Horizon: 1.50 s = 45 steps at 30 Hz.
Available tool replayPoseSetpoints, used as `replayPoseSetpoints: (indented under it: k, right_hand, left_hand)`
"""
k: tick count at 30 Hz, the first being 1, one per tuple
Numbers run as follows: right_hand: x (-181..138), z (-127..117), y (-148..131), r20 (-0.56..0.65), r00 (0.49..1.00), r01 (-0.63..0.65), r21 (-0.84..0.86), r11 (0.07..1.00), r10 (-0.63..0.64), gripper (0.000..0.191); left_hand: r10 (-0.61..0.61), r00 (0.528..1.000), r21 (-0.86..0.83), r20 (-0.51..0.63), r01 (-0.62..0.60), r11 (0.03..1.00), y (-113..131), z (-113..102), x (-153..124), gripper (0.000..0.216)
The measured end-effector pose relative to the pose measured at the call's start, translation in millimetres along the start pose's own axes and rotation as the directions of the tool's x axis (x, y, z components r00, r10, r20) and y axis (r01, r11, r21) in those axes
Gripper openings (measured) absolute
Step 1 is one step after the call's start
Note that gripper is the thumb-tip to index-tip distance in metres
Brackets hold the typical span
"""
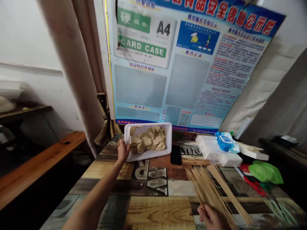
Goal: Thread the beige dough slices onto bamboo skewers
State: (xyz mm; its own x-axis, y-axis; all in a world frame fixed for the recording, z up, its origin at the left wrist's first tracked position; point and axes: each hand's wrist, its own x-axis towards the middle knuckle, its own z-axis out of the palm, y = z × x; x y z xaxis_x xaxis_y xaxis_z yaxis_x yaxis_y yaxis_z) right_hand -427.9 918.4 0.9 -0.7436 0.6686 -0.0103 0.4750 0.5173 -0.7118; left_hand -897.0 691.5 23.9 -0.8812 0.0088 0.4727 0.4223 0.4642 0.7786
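Observation:
My left hand [123, 151] is closed on the left rim of a white plastic tray [169, 140] at the far side of the table. Inside the tray lies a heap of thin, pale, round slices [151, 139]; I cannot make out what food they are. Low in the view, my right hand [209, 217] has its fingers curled around thin bamboo skewers [201, 199] at the near left of a loose bundle. How many skewers are in that grip is unclear. Another group of bamboo skewers [231, 195] fans out to the right.
Beside the tray lies a black phone-like slab [176, 155]. At the right are white wrapped packs [208, 150], a blue wipes packet [226, 142], a green plastic bag [266, 172] and scissors [279, 207]. A notice board [187, 83] stands behind the patterned table [155, 210].

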Motion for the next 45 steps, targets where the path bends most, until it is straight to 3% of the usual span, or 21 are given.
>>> replayPoseSetpoints:
  k: [3, 7, 10, 13, 16, 19, 21, 25, 30, 35, 40, 45]
  right_hand:
    - [4, 6, -24, 0.000, 1.000, -0.014, 0.035, 0.999, 0.014, 0.052]
    - [15, 14, -35, 0.051, 0.999, -0.008, -0.035, 0.999, 0.010, 0.047]
    - [29, 17, -37, 0.013, 0.998, 0.057, -0.177, 0.983, -0.056, 0.040]
    - [52, 21, -46, -0.074, 0.986, 0.104, -0.411, 0.906, -0.147, 0.030]
    - [83, 27, -65, -0.099, 0.975, 0.118, -0.523, 0.844, -0.198, 0.027]
    - [116, 37, -85, -0.026, 0.964, 0.210, -0.536, 0.818, -0.265, 0.025]
    - [135, 42, -95, 0.057, 0.951, 0.286, -0.543, 0.790, -0.305, 0.021]
    - [166, 48, -106, 0.205, 0.920, 0.389, -0.581, 0.715, -0.334, 0.024]
    - [192, 58, -118, 0.319, 0.882, 0.471, -0.628, 0.620, -0.348, 0.028]
    - [207, 63, -116, 0.324, 0.896, 0.443, -0.684, 0.579, -0.302, 0.028]
    - [211, 57, -98, 0.270, 0.927, 0.374, -0.723, 0.580, -0.261, 0.033]
    - [228, 49, -94, 0.281, 0.921, 0.388, -0.725, 0.569, -0.270, 0.029]
  left_hand:
    - [0.003, 1.000, 0.036, -0.005, -0.003, 0.999, -5, 10, -5, 0.023]
    - [0.031, 0.999, 0.056, 0.024, -0.032, 0.998, -9, 11, -7, 0.031]
    - [0.054, 0.996, 0.046, 0.066, -0.057, 0.997, -9, 6, -8, 0.039]
    - [0.119, 0.989, 0.001, 0.086, -0.119, 0.993, -8, -2, -10, 0.049]
    - [0.226, 0.974, -0.055, 0.007, -0.226, 0.973, -7, -15, -15, 0.053]
    - [0.304, 0.946, -0.029, -0.110, -0.308, 0.951, -3, -36, -22, 0.048]
    - [0.348, 0.929, -0.024, -0.129, -0.353, 0.935, 1, -52, -27, 0.044]
    - [0.422, 0.903, -0.013, -0.079, -0.425, 0.905, 7, -76, -38, 0.038]
    - [0.491, 0.870, 0.057, 0.046, -0.493, 0.868, 19, -81, -48, 0.034]
    - [0.488, 0.868, 0.051, 0.091, -0.493, 0.868, 33, -77, -57, 0.029]
    - [0.469, 0.880, 0.047, 0.072, -0.473, 0.880, 28, -77, -62, 0.029]
    - [0.472, 0.876, 0.045, 0.094, -0.478, 0.877, 25, -77, -68, 0.028]
